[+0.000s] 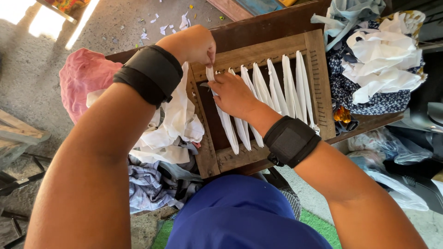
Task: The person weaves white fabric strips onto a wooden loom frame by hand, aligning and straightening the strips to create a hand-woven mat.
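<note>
A wooden frame loom lies on a dark wooden table, with several white cloth strips stretched across it from top bar to bottom bar. My left hand pinches the top end of the leftmost white strip at the frame's upper bar. My right hand rests on the same strip just below, fingers pressing and gripping it against the frame. Both wrists wear black bands.
A heap of white and patterned cloth lies left of the frame, with a pink cloth beyond it. More white strips and dark dotted fabric pile up at the right. Paper scraps litter the concrete floor.
</note>
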